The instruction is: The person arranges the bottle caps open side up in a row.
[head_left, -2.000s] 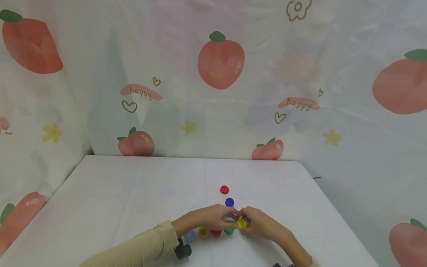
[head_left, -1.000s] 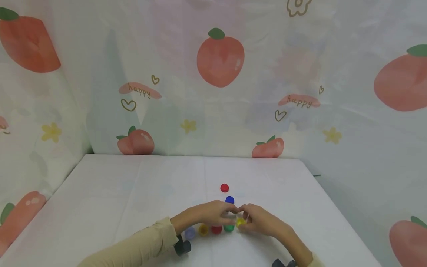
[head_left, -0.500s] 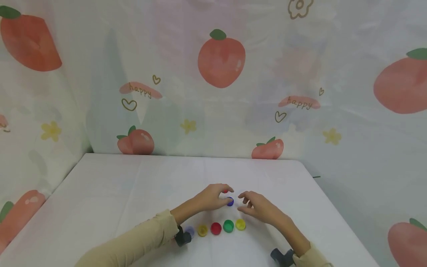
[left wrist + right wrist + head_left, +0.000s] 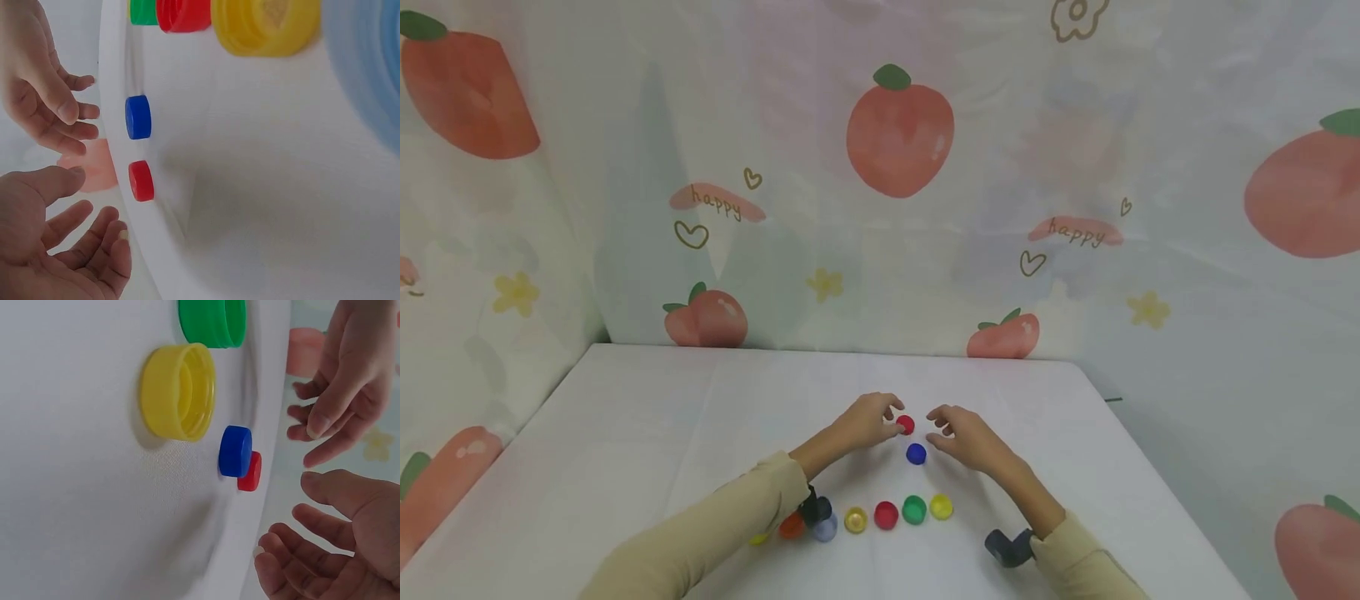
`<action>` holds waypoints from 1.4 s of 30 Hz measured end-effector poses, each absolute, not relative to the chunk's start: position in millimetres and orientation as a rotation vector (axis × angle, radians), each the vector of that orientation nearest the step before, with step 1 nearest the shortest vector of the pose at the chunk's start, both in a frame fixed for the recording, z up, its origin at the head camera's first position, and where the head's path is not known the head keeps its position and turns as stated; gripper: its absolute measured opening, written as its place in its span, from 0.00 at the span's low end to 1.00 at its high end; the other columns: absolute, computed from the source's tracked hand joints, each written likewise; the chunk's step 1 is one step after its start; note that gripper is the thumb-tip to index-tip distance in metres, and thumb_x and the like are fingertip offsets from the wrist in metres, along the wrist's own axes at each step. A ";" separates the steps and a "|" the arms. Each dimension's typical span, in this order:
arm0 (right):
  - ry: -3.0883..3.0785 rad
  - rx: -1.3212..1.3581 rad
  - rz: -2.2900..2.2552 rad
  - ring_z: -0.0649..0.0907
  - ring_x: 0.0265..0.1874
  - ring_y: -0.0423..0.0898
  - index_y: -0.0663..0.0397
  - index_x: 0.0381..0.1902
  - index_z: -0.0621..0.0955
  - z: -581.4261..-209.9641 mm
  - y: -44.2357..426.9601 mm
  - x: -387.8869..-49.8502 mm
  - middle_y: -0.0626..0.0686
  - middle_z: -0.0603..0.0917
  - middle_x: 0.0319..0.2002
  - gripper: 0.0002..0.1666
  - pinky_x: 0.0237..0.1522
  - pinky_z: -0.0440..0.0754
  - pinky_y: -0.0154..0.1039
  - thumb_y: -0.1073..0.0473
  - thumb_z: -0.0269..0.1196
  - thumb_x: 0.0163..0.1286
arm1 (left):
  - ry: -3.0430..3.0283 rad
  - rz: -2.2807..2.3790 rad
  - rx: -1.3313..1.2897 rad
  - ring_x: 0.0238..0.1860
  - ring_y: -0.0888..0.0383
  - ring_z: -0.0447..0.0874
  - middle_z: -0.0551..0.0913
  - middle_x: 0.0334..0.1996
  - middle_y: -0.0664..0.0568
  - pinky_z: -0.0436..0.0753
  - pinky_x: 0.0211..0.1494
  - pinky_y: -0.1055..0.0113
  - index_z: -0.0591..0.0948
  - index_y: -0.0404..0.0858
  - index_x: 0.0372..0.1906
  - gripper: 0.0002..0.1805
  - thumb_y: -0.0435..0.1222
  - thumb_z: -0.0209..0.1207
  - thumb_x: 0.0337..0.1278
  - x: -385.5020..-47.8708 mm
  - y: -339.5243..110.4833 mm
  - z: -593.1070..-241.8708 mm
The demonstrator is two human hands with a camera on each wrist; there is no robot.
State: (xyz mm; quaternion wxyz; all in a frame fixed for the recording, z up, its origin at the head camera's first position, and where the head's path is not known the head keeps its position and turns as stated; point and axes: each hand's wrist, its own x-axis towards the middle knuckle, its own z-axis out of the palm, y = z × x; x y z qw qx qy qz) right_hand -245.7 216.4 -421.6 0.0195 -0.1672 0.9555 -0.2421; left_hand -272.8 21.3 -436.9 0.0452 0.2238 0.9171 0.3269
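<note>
My left hand [image 4: 867, 422] hovers beside a small red bottle cap [image 4: 907, 425], its fingers loosely bent and holding nothing. Across from it, my right hand [image 4: 967, 435] is raised over the table, fingers relaxed, also without anything in them. In the left wrist view, that red cap [image 4: 141, 180] lies on the cloth near a blue bottle cap [image 4: 138, 117], apart from both hands. Closer to me runs a row of larger caps: light blue [image 4: 825, 528], amber-yellow [image 4: 855, 520], red [image 4: 886, 515], green [image 4: 913, 509] and yellow [image 4: 941, 506]. The yellow cap [image 4: 178, 392] stands hollow side visible in the right wrist view.
At the row's left end, an orange cap [image 4: 792, 525] and another yellow cap [image 4: 760, 539] are partly hidden by the left sleeve [image 4: 715, 525]. Dark devices sit on both wrists. The white table [image 4: 647, 433] meets a fruit-printed curtain [image 4: 820, 167] behind.
Both hands were around the yellow cap at the row's right end. They have let it go and moved forward, past the blue cap, to either side of the small red cap.
</note>
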 end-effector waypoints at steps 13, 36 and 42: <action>2.931 -0.458 -0.661 0.80 0.43 0.51 0.60 0.49 0.78 -423.9 197.3 -266.1 0.56 0.81 0.41 0.19 0.41 0.81 0.42 0.60 0.67 0.61 | 2.767 1.014 0.601 0.39 0.55 0.79 0.81 0.40 0.47 0.80 0.39 0.68 0.78 0.35 0.51 0.18 0.36 0.64 0.56 -287.9 29.1 -443.8; 2.866 -0.478 -0.642 0.76 0.28 0.44 0.62 0.45 0.79 -438.1 185.5 -283.5 0.50 0.78 0.28 0.18 0.34 0.79 0.36 0.61 0.69 0.58 | 2.775 0.861 0.505 0.30 0.59 0.73 0.77 0.30 0.51 0.77 0.36 0.69 0.80 0.32 0.42 0.13 0.36 0.64 0.55 -281.3 34.2 -447.4; 2.882 -0.500 -0.605 0.77 0.30 0.44 0.60 0.42 0.79 -441.0 183.7 -287.9 0.49 0.79 0.31 0.16 0.38 0.80 0.38 0.60 0.70 0.58 | 2.747 0.868 0.518 0.31 0.59 0.73 0.77 0.30 0.52 0.77 0.36 0.69 0.79 0.31 0.46 0.15 0.37 0.63 0.57 -281.2 33.8 -443.4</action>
